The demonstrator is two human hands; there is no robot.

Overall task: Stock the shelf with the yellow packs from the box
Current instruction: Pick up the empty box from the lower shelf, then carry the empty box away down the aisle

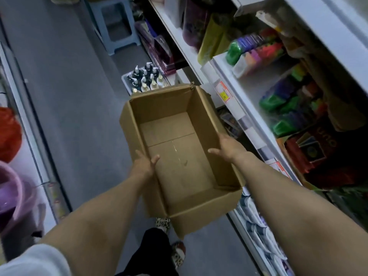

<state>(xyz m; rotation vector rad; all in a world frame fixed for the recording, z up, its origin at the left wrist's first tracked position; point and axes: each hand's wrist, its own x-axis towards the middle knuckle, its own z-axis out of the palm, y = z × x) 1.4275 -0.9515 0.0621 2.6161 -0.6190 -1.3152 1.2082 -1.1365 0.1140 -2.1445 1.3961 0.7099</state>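
Note:
An open brown cardboard box (179, 156) is held up above the aisle floor, and nothing lies inside it. My left hand (144, 163) grips its left wall, thumb inside and fingers outside. Over the right wall my right hand (229, 146) holds on, thumb pointing into the box. Olive-yellow packs (211, 38) stand on the white shelf (229, 92) to the right, beyond the box.
The right shelving holds green, purple and red packs (282, 100) and red card boxes (318, 150). A tray of pump bottles (146, 79) sits on the floor ahead, a grey stool (117, 24) farther off. Purple and red basins (10, 186) line the left shelf. My feet (175, 246) are below the box.

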